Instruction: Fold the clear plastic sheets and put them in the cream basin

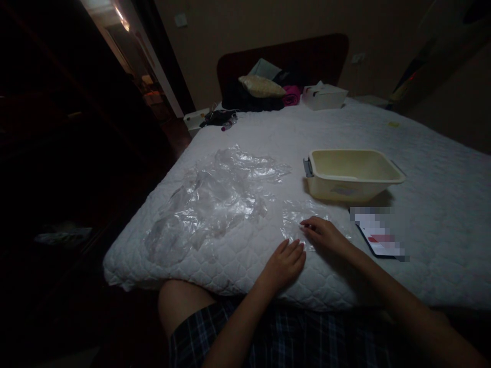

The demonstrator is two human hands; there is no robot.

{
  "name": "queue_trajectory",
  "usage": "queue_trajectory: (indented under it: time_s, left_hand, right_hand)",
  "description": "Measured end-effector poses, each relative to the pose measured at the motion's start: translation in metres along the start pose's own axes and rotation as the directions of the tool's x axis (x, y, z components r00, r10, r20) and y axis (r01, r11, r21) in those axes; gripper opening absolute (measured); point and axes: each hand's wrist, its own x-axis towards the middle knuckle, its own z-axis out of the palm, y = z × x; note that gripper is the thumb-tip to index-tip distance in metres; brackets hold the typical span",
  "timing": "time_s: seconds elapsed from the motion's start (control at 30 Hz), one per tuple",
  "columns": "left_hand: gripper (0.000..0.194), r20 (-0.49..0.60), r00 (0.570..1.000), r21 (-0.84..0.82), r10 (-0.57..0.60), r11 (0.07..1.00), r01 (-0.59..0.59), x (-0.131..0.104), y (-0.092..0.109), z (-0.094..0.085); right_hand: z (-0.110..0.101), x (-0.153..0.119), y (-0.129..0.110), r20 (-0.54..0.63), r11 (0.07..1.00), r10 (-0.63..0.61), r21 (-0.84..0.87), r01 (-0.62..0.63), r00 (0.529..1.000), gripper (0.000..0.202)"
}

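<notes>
A small clear plastic bag [293, 217] lies flattened on the bed in front of me. My left hand [284, 263] rests flat at its near edge, fingers stretched out. Over the same bag, my right hand [324, 234] has thumb and fingers brought together in a pinch on the film; the exact spot they grip is hard to see. To the left spreads a loose heap of crumpled clear plastic bags [215, 194]. An off-white plastic tub [341, 190] with grey handles stands beyond my right hand. Right of that hand lies a phone-like flat object [378, 235], partly blurred out.
The white quilted bed cover [261, 133] lies under everything. At the headboard are a patterned pillow [263, 86], dark cloth, a pink roll [291, 95] and a white box [324, 97]. Dark items and a small bottle [229, 122] lie at the far left corner.
</notes>
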Motion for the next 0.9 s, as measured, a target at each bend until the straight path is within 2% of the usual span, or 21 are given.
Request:
queue_trajectory:
  time_s: [0.1,0.23,0.3,0.43,0.53,0.63,0.9]
  left_hand:
    - [0.022,-0.007,1.000,0.013,0.000,1.000,0.000,0.000,0.000,-0.002]
    - [0.023,-0.047,0.999,0.001,-0.007,1.000,0.007,0.008,0.006,-0.006]
    - [0.024,-0.056,0.998,-0.016,-0.011,1.000,0.010,0.017,0.012,-0.006]
    - [0.028,-0.052,0.996,-0.060,-0.074,0.996,0.071,0.031,0.026,0.002]
    - [0.031,-0.044,0.993,-0.078,-0.110,0.991,0.106,0.034,0.032,0.013]
    - [0.031,-0.029,0.995,-0.068,-0.093,0.994,0.091,0.032,0.033,0.021]
    - [0.029,0.011,0.998,-0.032,-0.064,0.997,0.065,0.029,0.032,0.022]
  right_hand:
    - [-0.018,-0.014,0.000,-0.050,1.000,0.009,0.004,-0.009,0.999,0.025]
    - [-0.035,-0.050,0.010,-0.059,0.997,-0.048,-0.063,0.044,0.997,0.024]
    - [-0.037,-0.070,0.019,-0.034,0.986,-0.110,-0.126,0.105,0.993,0.024]
    - [-0.030,-0.099,0.038,-0.074,0.948,-0.186,-0.276,0.159,0.980,0.028]
    - [-0.024,-0.106,0.046,-0.096,0.918,-0.232,-0.351,0.186,0.968,0.029]
    - [-0.020,-0.105,0.048,-0.118,0.908,-0.264,-0.365,0.206,0.957,0.027]
    - [-0.019,-0.100,0.046,-0.155,0.923,-0.310,-0.286,0.258,0.938,0.029]
